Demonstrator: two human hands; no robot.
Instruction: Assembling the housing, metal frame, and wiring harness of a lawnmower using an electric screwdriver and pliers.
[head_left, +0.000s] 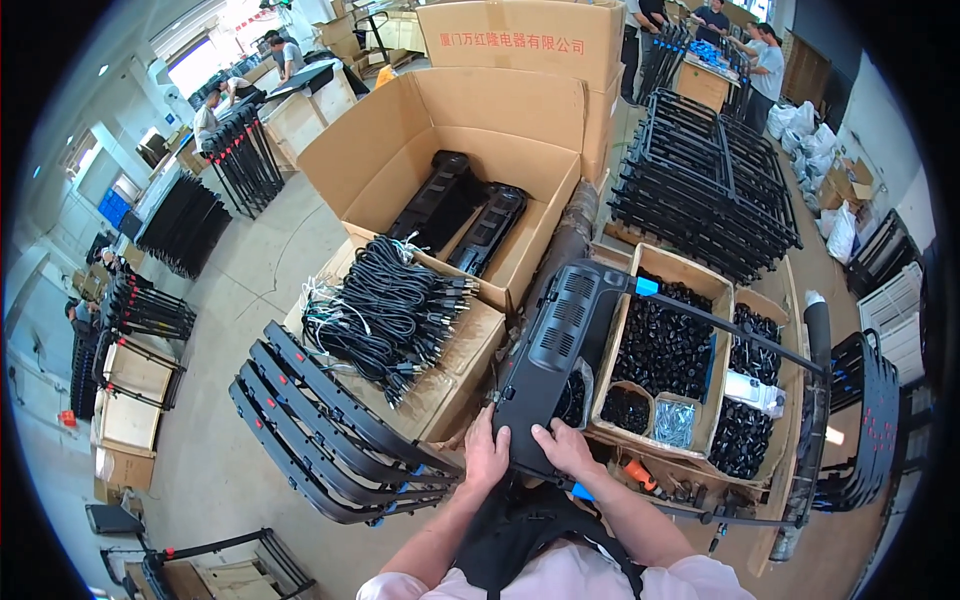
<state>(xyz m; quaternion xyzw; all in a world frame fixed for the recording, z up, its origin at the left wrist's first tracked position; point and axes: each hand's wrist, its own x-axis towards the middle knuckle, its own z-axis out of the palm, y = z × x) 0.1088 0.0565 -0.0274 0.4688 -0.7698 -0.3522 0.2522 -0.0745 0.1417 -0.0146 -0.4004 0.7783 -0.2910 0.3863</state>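
A long black plastic housing point(562, 338) with vent slots lies lengthwise in front of me, joined to a black tubular frame that has a blue piece point(647, 287) at its far corner. My left hand point(487, 449) grips the near left edge of the housing, thumb on top and fingers partly hidden. On the near right edge my right hand point(565, 449) holds it likewise, thumb on the upper face. To the right, close to the housing, stands a wooden parts box point(725, 345) filled with small black plastic pieces. One small compartment there holds silvery screws point(675, 422).
Bundled black cables point(385, 315) lie on a carton at left, above several curved black frames point(330, 430). Behind is an open cardboard box point(510, 105) with black plastic covers point(487, 228). Stacked frames point(700, 185) stand far right. An orange-handled tool point(640, 475) lies near my right forearm. People work farther back.
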